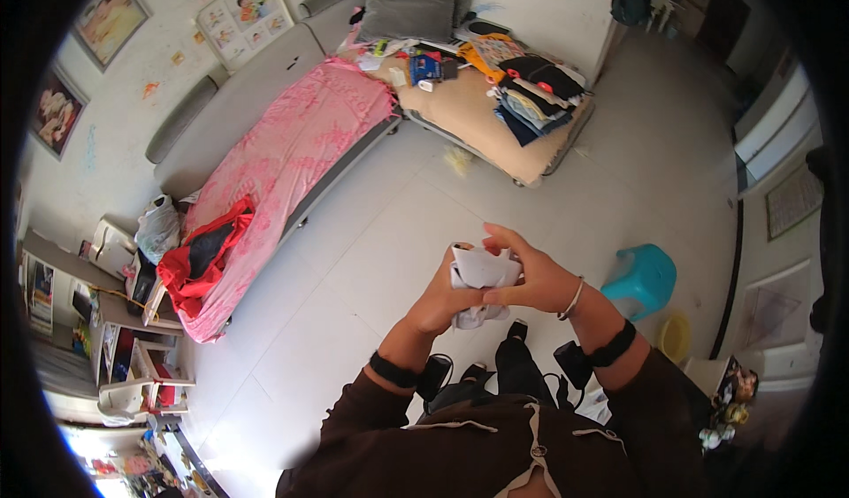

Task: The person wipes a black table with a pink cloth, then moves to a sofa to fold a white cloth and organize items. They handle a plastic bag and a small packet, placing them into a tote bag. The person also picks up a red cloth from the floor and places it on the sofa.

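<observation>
In front of my body I hold a folded, crumpled white bundle (485, 270); whether it is paper or cloth I cannot tell. My left hand (446, 297) grips its left side with the thumb across the front. From the right, my right hand (536, 267) curves around the same bundle, its thumb pressed on the front and its forefinger raised at the top. Loose white folds hang below the thumbs. The fingers behind the bundle are hidden.
A pink-covered sofa (298, 136) runs along the left wall, with a red garment (229, 236) on it. Folded clothes (537, 96) lie on the beige-covered sofa section (457, 110). A turquoise plastic stool (642, 279) and a yellow basin (675, 335) stand at right on the tiled floor (318, 312).
</observation>
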A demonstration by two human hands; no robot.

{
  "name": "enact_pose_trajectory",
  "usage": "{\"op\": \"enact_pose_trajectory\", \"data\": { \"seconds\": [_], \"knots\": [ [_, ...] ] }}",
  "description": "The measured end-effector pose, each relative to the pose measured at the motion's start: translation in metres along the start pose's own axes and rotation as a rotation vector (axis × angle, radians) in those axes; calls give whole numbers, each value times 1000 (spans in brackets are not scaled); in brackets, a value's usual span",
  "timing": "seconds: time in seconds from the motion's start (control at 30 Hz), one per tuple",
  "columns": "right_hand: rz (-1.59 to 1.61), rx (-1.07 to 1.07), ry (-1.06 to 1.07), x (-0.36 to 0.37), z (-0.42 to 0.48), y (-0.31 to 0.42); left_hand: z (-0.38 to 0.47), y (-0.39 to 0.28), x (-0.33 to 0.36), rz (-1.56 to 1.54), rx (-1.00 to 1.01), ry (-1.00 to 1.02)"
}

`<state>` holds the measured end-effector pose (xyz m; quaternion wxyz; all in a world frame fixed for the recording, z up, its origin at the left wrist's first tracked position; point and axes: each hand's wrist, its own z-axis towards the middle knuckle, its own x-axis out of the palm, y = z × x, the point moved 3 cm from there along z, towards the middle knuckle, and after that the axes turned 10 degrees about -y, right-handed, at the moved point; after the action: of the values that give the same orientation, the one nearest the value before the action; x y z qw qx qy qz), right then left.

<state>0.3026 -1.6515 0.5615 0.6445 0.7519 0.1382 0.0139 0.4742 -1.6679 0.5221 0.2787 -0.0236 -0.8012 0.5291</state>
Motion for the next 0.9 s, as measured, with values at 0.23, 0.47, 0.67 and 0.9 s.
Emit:
{"op": "enact_pose_trajectory", "data": {
  "seconds": [0.23,0.47,0.67,0.9],
  "knots": [
    [97,-145,321,-17,68,17,27,-46,-8,55,66,-97],
    [262,-39,105,-104,160,19,120,-81,24,-160,271,-216],
    [513,-17,37,-115,235,13,189,-89,33,-236,269,-290],
    [198,-436,-41,-63,327,17,227,-125,-45,-306,280,-473]
  ]
}}
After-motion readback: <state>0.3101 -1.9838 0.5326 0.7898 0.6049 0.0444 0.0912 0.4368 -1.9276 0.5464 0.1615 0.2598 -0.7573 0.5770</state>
